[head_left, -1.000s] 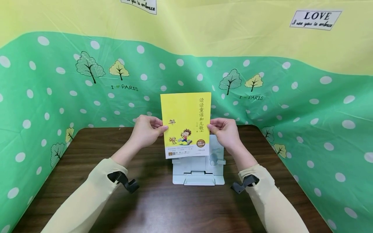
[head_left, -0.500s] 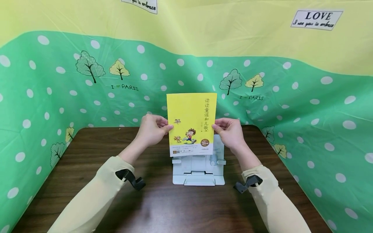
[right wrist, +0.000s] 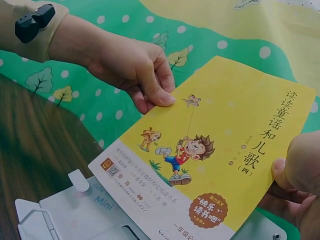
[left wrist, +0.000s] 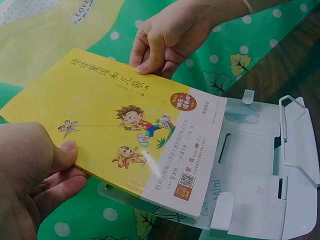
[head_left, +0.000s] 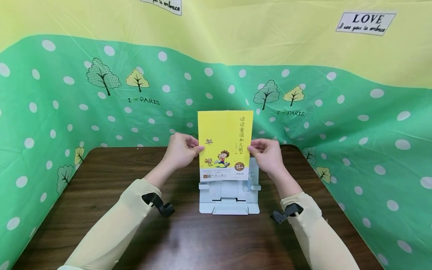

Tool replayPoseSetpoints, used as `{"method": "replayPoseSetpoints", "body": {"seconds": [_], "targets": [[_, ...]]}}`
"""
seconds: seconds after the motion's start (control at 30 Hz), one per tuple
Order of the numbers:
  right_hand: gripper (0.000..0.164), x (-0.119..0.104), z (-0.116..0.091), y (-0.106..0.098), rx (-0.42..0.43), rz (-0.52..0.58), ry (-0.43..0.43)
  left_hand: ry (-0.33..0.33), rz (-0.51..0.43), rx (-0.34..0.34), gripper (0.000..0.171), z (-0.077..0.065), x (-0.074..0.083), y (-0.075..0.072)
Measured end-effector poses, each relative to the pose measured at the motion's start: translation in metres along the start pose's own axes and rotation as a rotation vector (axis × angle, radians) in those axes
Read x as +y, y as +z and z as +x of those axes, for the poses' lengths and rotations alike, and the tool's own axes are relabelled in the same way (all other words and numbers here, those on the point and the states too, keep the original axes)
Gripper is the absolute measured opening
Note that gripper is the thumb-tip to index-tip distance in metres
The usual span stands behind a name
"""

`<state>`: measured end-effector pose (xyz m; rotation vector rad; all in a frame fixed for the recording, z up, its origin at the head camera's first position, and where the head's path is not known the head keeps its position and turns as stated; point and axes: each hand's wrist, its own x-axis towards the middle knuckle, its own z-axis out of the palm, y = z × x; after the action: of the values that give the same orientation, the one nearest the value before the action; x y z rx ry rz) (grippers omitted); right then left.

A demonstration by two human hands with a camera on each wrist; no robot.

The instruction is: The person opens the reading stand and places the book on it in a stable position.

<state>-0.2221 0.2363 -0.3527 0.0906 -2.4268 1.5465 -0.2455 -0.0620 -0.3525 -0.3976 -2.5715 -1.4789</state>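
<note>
A yellow children's book (head_left: 222, 131) with a cartoon boy and dog on its cover is held upright between both hands. At its left edge my left hand (head_left: 180, 150) pinches it, thumb on the front cover and fingers behind. My right hand (head_left: 268, 154) grips the opposite edge the same way. Behind and below the book stands a pale blue book stand (head_left: 229, 191) with a front ledge and two side clips. The book covers much of the stand's back plate (left wrist: 240, 150) in the head view, its lower edge close above the clips.
The stand rests on a dark wood-grain table (head_left: 216, 240). A green and yellow printed cloth (head_left: 209, 86) hangs behind the table and along both sides. Black wrist mounts (head_left: 158, 204) stick out from both cream sleeves.
Both hands have carried the book to the right, over the middle of the stand. In the last half second it has also come down slightly and stands straighter.
</note>
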Motion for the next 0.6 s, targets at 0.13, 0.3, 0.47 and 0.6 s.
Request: {"method": "replayPoseSetpoints", "body": {"seconds": [0.13,0.3,0.47,0.6], "targets": [[0.015,0.005,0.001,0.0,0.009,-0.003,0.015,-0.008,-0.006,-0.003,0.016,0.001,-0.001,0.005],[0.015,0.011,0.001,-0.001,0.019,-0.017,0.021,-0.034,-0.006,-0.01,0.016,0.001,-0.001,0.01],[0.014,0.016,0.002,-0.002,0.021,-0.025,0.026,-0.039,0.003,-0.01,0.016,0.002,-0.002,0.015],[0.014,0.018,0.002,-0.003,0.023,-0.029,0.041,-0.034,0.016,-0.006,0.017,0.002,-0.002,0.017]]}}
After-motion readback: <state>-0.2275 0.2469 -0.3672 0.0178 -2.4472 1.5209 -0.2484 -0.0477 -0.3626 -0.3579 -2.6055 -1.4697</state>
